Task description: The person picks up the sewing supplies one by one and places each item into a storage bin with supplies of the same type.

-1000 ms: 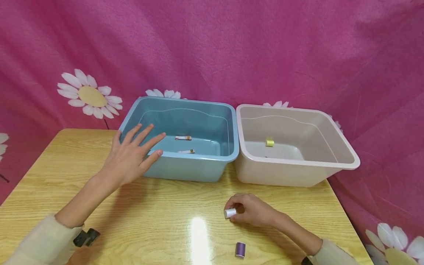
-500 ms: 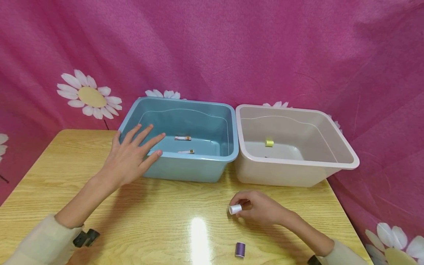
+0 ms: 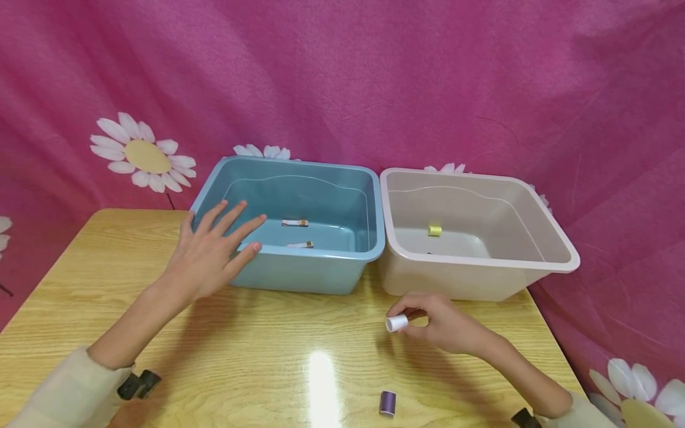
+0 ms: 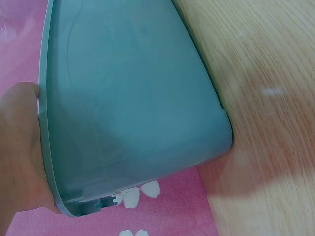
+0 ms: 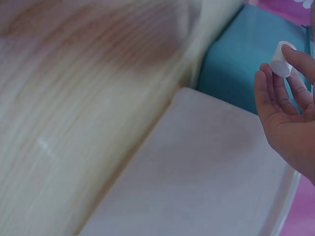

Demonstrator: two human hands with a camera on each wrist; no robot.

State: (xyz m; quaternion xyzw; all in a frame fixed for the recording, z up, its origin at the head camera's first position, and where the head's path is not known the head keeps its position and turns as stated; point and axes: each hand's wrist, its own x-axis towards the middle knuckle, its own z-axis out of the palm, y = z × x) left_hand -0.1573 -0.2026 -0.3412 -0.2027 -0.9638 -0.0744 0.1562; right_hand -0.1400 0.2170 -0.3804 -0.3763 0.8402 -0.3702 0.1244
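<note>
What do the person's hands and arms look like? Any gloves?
No gloves: the left hand and right hand are bare. The left sleeve and right sleeve are pale cream. A black gadget sits by the left one, and part of a second gadget shows by the right.

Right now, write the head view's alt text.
Right hand pinches a white spool above a table bearing a purple spool. The spread left hand touches a blue bin; two small items lie inside, a yellow spool in a pale bin alongside.
</note>
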